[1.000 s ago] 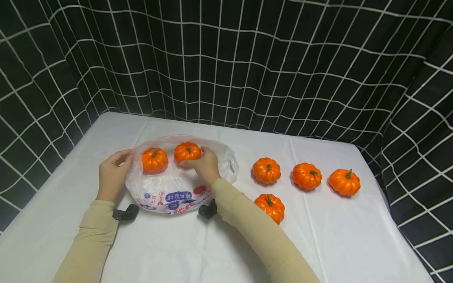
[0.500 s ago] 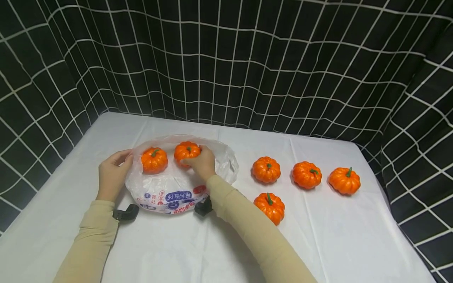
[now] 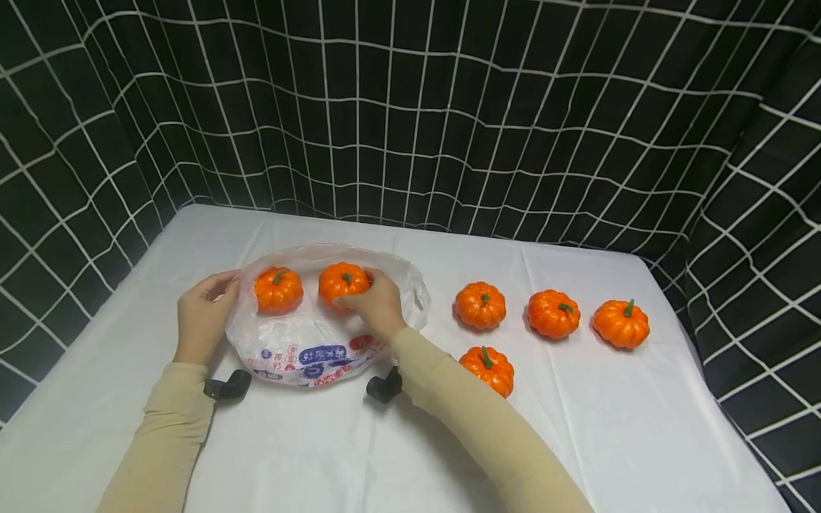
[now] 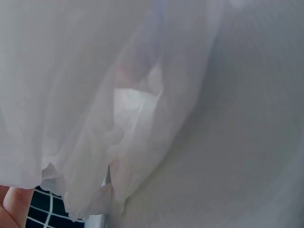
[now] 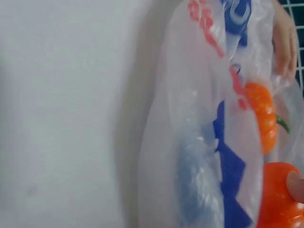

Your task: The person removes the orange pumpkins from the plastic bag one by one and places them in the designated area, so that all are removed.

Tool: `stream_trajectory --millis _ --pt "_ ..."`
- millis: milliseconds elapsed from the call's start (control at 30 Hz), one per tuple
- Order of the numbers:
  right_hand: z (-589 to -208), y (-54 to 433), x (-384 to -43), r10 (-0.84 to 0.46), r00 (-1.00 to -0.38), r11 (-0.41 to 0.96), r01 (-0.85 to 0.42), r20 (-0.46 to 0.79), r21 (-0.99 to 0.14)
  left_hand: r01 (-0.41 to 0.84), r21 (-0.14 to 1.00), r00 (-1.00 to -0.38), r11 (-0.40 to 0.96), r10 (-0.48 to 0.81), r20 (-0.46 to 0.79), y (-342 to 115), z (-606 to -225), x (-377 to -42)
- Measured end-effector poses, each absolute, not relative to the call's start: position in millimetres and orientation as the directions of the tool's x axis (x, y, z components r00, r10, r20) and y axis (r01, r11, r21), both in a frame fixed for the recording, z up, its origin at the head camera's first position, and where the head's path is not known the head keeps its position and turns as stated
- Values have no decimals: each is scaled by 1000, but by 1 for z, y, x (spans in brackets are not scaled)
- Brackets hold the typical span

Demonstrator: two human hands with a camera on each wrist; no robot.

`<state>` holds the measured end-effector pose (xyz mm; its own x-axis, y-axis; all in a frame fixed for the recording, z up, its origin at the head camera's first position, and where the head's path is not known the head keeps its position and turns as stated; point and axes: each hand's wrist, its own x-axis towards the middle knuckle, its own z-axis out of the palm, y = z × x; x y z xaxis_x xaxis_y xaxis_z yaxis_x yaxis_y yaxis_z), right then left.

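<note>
A white translucent plastic bag (image 3: 291,342) with blue and red print lies open on the table. My left hand (image 3: 204,313) pinches its left rim between thumb and fingers. Inside the bag, near that hand, sits an orange mini pumpkin (image 3: 279,292) with a green stem. My right hand (image 3: 378,303) reaches over the bag's right part and holds a second mini pumpkin (image 3: 341,283), thumb on its near side. In the right wrist view the thumb (image 5: 295,186) presses on that held pumpkin (image 5: 278,204). The left wrist view is mostly filled by the bag's wall (image 4: 95,95).
Three mini pumpkins stand in a row right of the bag: one nearest it (image 3: 480,306), a middle one (image 3: 554,314) and a far right one (image 3: 621,324). Another pumpkin (image 3: 489,370) is partly behind the right sleeve. A black grid-patterned curtain (image 3: 410,121) surrounds the white-covered table (image 3: 308,449).
My right hand and its pumpkin have shifted slightly right and nearer within the bag's opening. The left hand keeps its place on the rim.
</note>
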<state>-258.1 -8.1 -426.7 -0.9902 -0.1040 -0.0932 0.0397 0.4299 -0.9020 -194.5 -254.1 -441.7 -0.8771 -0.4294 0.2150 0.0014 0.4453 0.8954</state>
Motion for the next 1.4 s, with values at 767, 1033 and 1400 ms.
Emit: stream_trajectory --millis 767,1033,1400 --pt "-381 59 -211 -214 -975 403 -35 -57 -914 -22 897 -877 441 -439 194 -256 -446 -196" --pt "-372 81 -201 -229 -972 359 -30 -57 -933 -34 899 -879 437 -441 181 -255 -445 -195" --pt "-364 108 -197 -178 -983 378 -28 -43 -925 -26 900 -879 434 -439 186 -253 -443 -193"
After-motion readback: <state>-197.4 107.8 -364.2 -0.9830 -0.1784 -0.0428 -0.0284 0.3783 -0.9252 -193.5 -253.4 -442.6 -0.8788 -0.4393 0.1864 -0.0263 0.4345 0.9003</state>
